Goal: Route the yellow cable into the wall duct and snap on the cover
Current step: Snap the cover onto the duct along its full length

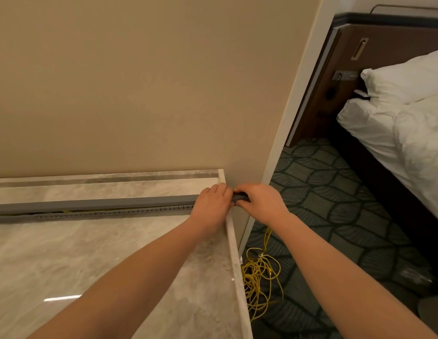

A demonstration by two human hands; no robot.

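Observation:
A long grey slotted duct lies across the marble counter, and its grey cover rests along its top, lifted at the near side so a gap shows. A bit of yellow cable shows in that gap. My left hand presses on the cover's right end. My right hand grips the dark end piece that sticks out past the counter's edge. The rest of the yellow cable hangs down to a tangled heap on the floor.
A beige wall rises behind the counter, with a white corner trim at its right. Patterned dark carpet covers the floor. A bed with white linen and a dark wooden headboard stand at the right.

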